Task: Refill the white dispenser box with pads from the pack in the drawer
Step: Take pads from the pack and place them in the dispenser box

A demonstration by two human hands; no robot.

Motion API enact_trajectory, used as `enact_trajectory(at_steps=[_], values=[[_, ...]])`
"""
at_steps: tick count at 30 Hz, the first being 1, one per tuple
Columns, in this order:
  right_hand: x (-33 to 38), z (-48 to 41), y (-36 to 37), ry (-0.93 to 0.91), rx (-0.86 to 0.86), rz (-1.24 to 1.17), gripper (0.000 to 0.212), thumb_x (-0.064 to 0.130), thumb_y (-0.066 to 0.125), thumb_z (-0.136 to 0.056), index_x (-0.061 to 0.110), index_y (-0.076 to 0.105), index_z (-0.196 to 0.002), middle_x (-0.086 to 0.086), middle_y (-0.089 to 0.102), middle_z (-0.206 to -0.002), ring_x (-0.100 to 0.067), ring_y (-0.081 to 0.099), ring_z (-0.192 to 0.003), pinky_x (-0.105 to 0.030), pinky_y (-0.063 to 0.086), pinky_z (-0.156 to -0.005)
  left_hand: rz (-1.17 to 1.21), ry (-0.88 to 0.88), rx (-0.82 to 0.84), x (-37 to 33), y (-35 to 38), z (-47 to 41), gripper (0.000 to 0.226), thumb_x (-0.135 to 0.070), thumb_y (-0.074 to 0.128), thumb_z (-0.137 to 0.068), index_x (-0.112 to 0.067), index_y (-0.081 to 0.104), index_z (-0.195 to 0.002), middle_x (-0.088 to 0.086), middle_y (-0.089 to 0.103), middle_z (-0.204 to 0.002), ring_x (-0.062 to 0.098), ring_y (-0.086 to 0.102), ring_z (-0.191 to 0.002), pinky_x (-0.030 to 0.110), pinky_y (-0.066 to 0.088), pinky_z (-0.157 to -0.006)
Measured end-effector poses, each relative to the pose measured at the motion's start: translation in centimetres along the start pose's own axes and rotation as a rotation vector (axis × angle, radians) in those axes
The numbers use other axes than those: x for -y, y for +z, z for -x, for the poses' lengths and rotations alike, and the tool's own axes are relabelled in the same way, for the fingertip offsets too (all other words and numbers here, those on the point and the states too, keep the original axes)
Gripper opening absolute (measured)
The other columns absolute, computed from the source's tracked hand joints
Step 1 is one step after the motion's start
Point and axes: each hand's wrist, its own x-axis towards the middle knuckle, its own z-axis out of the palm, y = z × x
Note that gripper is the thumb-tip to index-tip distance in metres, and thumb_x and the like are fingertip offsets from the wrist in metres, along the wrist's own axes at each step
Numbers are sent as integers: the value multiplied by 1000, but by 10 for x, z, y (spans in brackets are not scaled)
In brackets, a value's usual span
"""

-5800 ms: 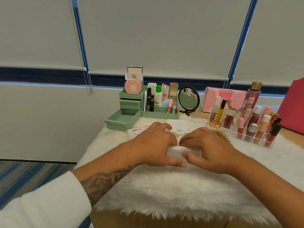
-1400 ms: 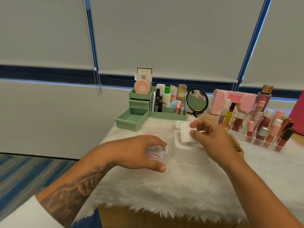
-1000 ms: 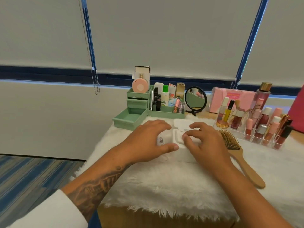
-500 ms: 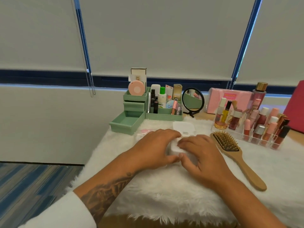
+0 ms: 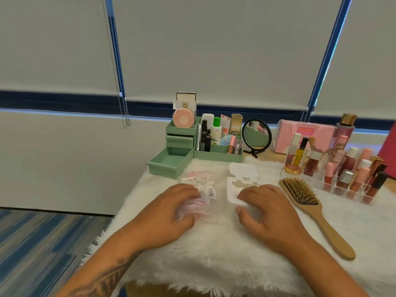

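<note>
1. Now the left hand (image 5: 165, 213) curls its fingers around the clear pad pack (image 5: 199, 189); barcode label visible, print unreadable.
2. Right hand (image 5: 267, 209) rests loosely spread, empty, on the open white dispenser box (image 5: 234, 189).
3. Both lie on white fur (image 5: 214, 254); drawer (image 5: 169, 162) open, blinds (image 5: 214, 50) down.

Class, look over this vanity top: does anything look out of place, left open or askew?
The green organiser's bottom drawer is pulled out and looks empty. The dispenser box has its lid flipped back. The pad pack lies crumpled under the left hand.
</note>
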Motion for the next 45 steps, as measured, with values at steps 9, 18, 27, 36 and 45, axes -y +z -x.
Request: enact_trajectory(at_steps=[9,18,27,36,45], values=[[3,2,-2,2,14,-43,34,46,58,-86,22,75,-101,16,72,-103,-2,62,-97,-34,44,-95,45,-135,-183,0,12,-16,26,-36,57,-100,-39,67,-124,-21,64,-120,0,56,-112,24,46,-98],[40,-3,-10,-70,-63,-126,24,37,66,-85,25,64,-105,11,55,-126,-9,48,-122,-29,36,-101,238,-103,-251,-3,9,-15,15,-16,58,-97,-29,65,-95,-14,64,-95,7,61,-89,26,50,-74],[74,-43,18,-140,148,105,38,44,38,-97,34,74,-103,6,67,-122,-15,55,-115,-39,27,-111,172,21,-288,-3,10,-11,16,-23,55,-95,-30,68,-101,-15,62,-97,11,63,-89,34,53,-74],[65,-42,24,-56,77,85,27,16,66,-83,27,69,-108,4,67,-106,-19,58,-93,-31,43,-82,184,-218,-114,-6,6,-14,61,-27,61,-81,-39,46,-139,-19,58,-126,3,59,-109,31,53,-94],[71,-49,30,-28,120,238,23,33,55,-98,33,73,-113,5,53,-96,-13,31,-86,-28,25,-74,135,-259,-108,-8,7,-14,61,-20,64,-84,-44,47,-138,-18,57,-128,6,53,-118,25,47,-99]])
